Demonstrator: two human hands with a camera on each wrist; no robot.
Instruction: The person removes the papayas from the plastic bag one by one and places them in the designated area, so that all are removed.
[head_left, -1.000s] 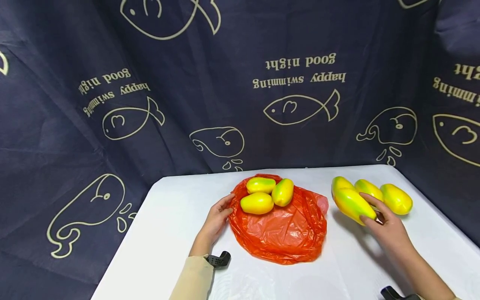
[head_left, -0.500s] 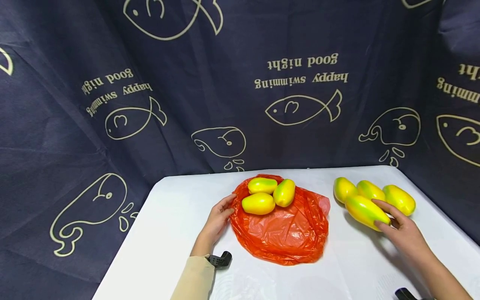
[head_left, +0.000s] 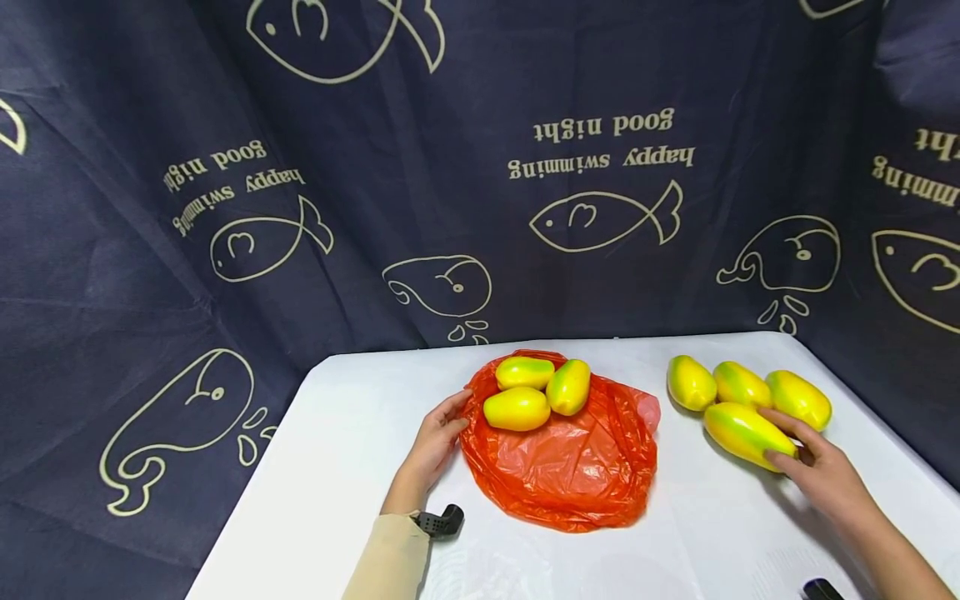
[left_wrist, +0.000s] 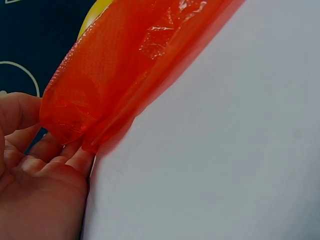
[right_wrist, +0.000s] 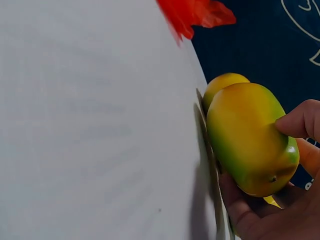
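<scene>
A red plastic bag [head_left: 570,467] lies spread on the table with three yellow-green papayas on its back left part, one of them a front papaya [head_left: 517,409]. My left hand [head_left: 435,435] pinches the bag's left edge; in the left wrist view the thumb and fingers [left_wrist: 45,145] are on either side of the thin plastic. On the right, my right hand [head_left: 817,462] grips a papaya [head_left: 750,433] by its near end, thumb on one side and fingers on the other. This papaya [right_wrist: 250,135] is low at the table, in front of three others.
Behind the held fruit sit a left papaya [head_left: 691,383], a middle papaya [head_left: 741,384] and a right papaya [head_left: 799,399], close together. The white table [head_left: 360,433] ends at a dark blue curtain [head_left: 480,167] at the back and sides.
My right hand has moved right and toward me with the papaya, lowering it away from the row behind. The left hand and the bag have stayed put.
</scene>
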